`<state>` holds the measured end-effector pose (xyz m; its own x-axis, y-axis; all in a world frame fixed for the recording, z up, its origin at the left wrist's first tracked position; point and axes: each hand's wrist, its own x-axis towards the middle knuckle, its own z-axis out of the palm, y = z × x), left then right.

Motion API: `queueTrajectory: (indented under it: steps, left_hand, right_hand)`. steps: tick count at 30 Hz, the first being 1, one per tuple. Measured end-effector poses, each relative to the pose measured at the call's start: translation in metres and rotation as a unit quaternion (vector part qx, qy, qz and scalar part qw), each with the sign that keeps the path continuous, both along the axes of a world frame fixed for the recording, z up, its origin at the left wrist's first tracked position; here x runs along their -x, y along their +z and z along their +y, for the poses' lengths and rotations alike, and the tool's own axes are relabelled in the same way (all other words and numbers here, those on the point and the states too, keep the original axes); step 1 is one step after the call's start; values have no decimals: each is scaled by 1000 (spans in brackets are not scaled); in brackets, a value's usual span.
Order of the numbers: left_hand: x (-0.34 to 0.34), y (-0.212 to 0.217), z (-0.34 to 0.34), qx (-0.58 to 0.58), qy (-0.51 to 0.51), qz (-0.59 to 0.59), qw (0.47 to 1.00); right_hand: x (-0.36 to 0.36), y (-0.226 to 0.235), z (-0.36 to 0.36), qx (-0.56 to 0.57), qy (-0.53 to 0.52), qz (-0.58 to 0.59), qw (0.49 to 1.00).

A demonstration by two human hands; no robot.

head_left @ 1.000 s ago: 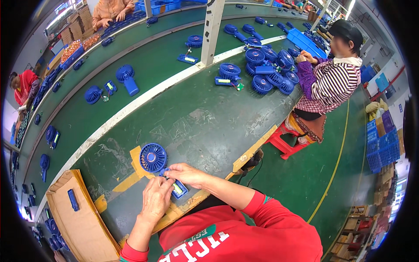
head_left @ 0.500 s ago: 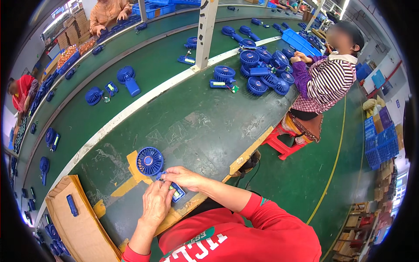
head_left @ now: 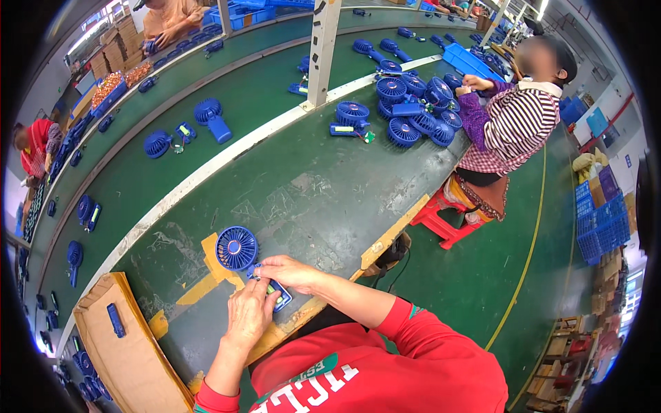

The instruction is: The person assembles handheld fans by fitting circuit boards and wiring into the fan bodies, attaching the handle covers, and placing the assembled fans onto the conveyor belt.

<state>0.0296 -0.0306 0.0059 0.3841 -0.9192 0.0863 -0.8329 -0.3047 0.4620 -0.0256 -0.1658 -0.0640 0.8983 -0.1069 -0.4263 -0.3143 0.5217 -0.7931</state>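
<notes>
On the bench edge before me lies a blue handheld fan with its round head [head_left: 236, 248] facing up. Its handle [head_left: 282, 299] is uncovered and shows a pale green battery inside. My left hand [head_left: 248, 313] pinches the near side of the fan's neck, fingers bent. From the right, my right hand [head_left: 288, 272] closes thumb and fingers on the same spot. Both sets of fingertips almost meet there; the small part between them is mostly hidden.
At left, a cardboard tray [head_left: 124, 365] holds a blue handle cover [head_left: 116, 321]. Beyond the pale rail, a green conveyor [head_left: 172, 165] carries fans and parts. A pile of fans [head_left: 413, 103] lies farther along the bench, beside a seated co-worker [head_left: 513, 117]. A metal post [head_left: 322, 55] stands at the rail.
Fans on the conveyor have shifted slightly right and up. My fingers stay at the fan's neck with only small movements. The seated co-worker's hands have come apart.
</notes>
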Motion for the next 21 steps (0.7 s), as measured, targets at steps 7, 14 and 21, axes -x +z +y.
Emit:
queueTrajectory:
  steps: [7,14,21]
  left_hand:
    - [-9,5,-4,-20,-6,37,999]
    - [-12,10,-1,-22,-18,39,999]
    - [-14,8,-5,14,-48,33,998]
  right_hand:
    - [-2,1,-5,-6,2,8,1000]
    - [-8,-10,-2,-7,20,16,1000]
    - [-8,-15,0,3,-15,-7,1000]
